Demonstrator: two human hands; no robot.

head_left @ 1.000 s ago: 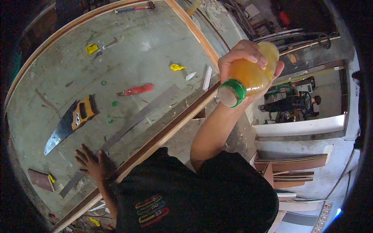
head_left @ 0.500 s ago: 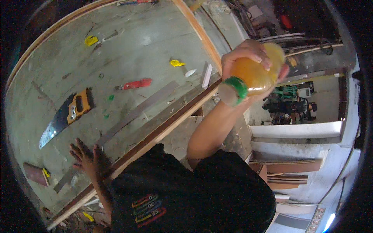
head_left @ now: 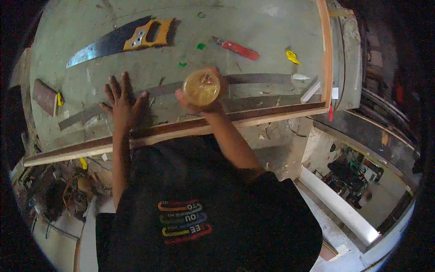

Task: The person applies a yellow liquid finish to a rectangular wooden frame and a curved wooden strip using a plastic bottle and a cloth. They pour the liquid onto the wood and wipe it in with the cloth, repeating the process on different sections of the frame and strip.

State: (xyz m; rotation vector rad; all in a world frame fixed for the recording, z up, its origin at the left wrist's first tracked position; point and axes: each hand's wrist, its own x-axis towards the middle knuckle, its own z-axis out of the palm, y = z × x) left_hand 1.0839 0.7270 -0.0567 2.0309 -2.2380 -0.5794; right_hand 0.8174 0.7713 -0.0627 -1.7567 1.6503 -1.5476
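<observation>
A bottle of amber liquid (head_left: 201, 87) is in my right hand (head_left: 211, 109), its fingers wrapped round the sides. The round base faces up, so the cap end is hidden beneath. It is held over a long, thin grey strip (head_left: 263, 79) on the worktop (head_left: 149, 75). My left hand (head_left: 123, 106) rests palm down across the strip, fingers spread, holding nothing. Beyond it lies a handsaw (head_left: 136, 38) with a yellow-orange handle. Farther right is a red-handled cutter (head_left: 238, 49).
A wooden rail (head_left: 181, 128) edges the worktop's near side; another (head_left: 325, 50) edges the right. A brown block (head_left: 45, 97) lies at left. Yellow scraps (head_left: 292, 57), a small white nozzle-like piece (head_left: 301, 76) and a short pale offcut (head_left: 311, 90) lie at right.
My right hand has brought the bottle down from the upper right to the strip and tipped it base up. The view has swung, and my left hand stays flat on the worktop.
</observation>
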